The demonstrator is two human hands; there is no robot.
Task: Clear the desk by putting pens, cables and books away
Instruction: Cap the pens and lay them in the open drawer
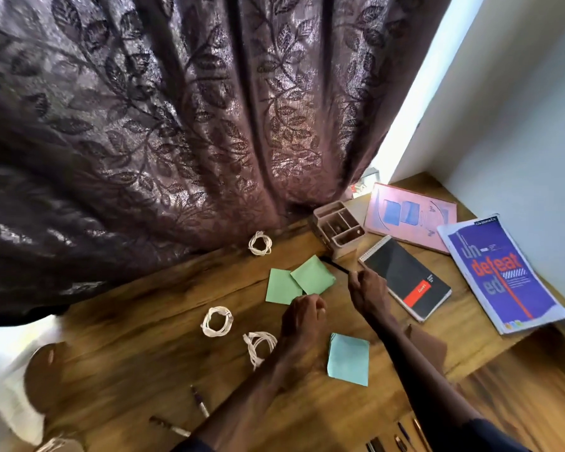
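My right hand [367,290] pinches a thin black pen [335,265] whose tip points toward the pink desk organizer [338,230]. My left hand [304,316] is curled into a fist at the edge of two green paper squares [299,280]; whether it holds anything I cannot see. Three coiled white cables lie on the wooden desk [150,347]: one near the curtain [259,243], one in the middle [216,321], one beside my left wrist [256,347]. A black spiral notebook [405,277], a pink book [410,216] and a blue book [503,275] lie at the right.
A teal paper square [349,358] lies between my forearms. Two pens [199,401] [168,425] rest near the desk's front edge, and several more lie at the bottom right [402,435]. A dark leaf-patterned curtain [177,109] hangs behind the desk. A white wall [519,125] bounds the right.
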